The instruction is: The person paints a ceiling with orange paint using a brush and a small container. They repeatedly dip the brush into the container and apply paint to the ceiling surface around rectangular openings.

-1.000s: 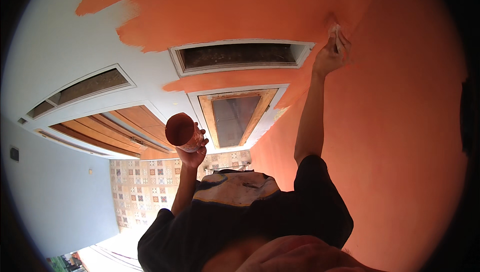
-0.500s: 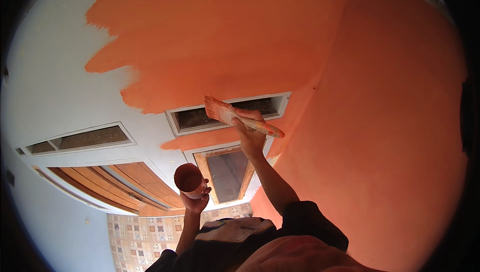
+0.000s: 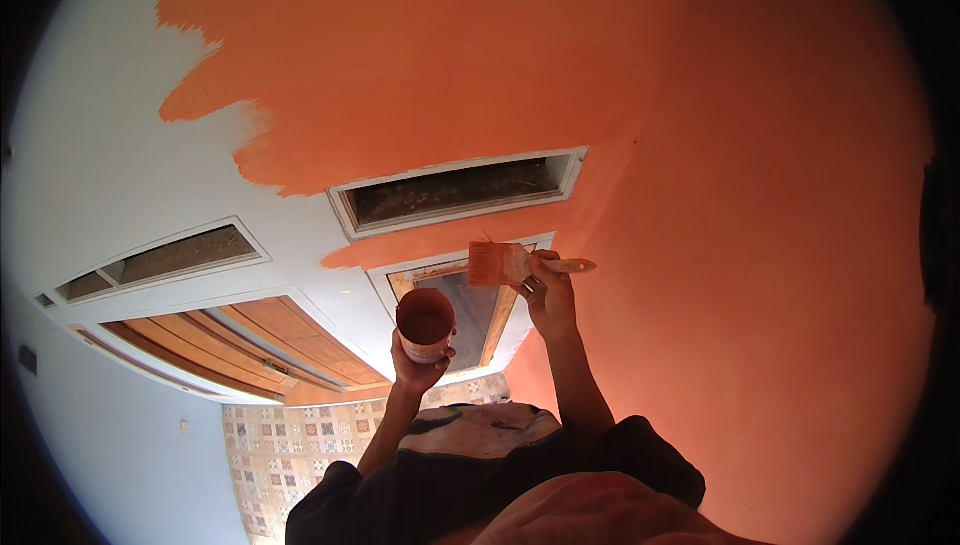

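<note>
My left hand (image 3: 422, 360) grips a round container (image 3: 425, 317) with dark orange paint inside, its mouth facing the camera, low in front of the wooden-framed glass door. Just above and to the right of it, my right hand (image 3: 550, 290) holds a flat paintbrush (image 3: 500, 263) by its pale handle, its orange-coated bristles pointing left, close to the container's mouth without visibly touching it. Ahead, the wall (image 3: 430, 55) carries a large orange patch with ragged brushed edges beside bare white surface (image 3: 100, 135).
A white-framed vent opening (image 3: 455, 190) sits over the glass door (image 3: 455, 340). At left are a smaller vent (image 3: 175, 257), wooden doors (image 3: 245, 345) and a pale blue wall (image 3: 120, 445). An orange wall (image 3: 760, 295) stands at right, a patterned tile floor (image 3: 290, 455) below.
My right hand and brush came down from high on the upper right wall to beside the container, the brush turning more level. My left hand with the container shifted slightly rightward. The view also shifted.
</note>
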{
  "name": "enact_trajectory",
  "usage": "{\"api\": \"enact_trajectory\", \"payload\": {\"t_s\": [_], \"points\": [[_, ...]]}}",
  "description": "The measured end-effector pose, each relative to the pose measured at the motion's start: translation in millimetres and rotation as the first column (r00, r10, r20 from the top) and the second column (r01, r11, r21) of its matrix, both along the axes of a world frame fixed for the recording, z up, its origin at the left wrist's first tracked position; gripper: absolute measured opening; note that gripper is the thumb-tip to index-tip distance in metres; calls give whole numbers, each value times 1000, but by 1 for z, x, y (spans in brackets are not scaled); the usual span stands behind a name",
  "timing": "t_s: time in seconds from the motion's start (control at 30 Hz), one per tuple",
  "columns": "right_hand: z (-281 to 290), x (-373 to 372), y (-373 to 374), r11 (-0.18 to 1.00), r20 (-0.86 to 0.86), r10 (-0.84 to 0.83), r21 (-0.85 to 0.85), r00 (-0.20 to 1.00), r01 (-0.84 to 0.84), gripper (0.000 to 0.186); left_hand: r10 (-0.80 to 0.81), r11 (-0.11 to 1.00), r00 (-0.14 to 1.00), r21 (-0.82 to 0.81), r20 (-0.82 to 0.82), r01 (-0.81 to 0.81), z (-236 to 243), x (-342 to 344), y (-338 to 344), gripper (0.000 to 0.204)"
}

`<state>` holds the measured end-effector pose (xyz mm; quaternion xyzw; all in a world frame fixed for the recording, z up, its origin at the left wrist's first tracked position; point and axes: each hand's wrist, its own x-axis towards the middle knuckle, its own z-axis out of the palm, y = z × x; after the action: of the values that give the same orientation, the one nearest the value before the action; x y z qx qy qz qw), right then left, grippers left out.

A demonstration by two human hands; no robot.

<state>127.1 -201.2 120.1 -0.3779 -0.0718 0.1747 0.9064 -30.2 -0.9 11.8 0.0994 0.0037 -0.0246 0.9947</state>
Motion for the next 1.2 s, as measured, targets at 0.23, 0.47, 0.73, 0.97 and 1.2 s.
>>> {"api": "enact_trajectory", "payload": {"t_s": [0.23, 0.47, 0.73, 0.97, 1.2], "points": [[-6, -10, -39, 997, -84, 70, 20, 994, -68, 17, -24, 1000, 998, -18, 50, 25, 1, 7, -15, 64], [9, -14, -54, 997, -30, 73, 8, 997, -73, 24, 5, 999, 999, 51, 49, -7, 8, 4, -20, 61], [25, -18, -53, 987, 108, 145, 47, 984, -151, 23, -25, 998, 999, 61, -24, 26, 6, -3, -26, 68], [33, -23, -40, 982, 210, 183, 16, 961, -190, 21, -10, 999, 1000, 35, -15, 11, 5, -12, -27, 69], [52, -25, -33, 975, 288, 212, 5, 934, -223, 11, 3, 998, 1000, 63, -26, -1, 8, -20, -25, 69]]}}
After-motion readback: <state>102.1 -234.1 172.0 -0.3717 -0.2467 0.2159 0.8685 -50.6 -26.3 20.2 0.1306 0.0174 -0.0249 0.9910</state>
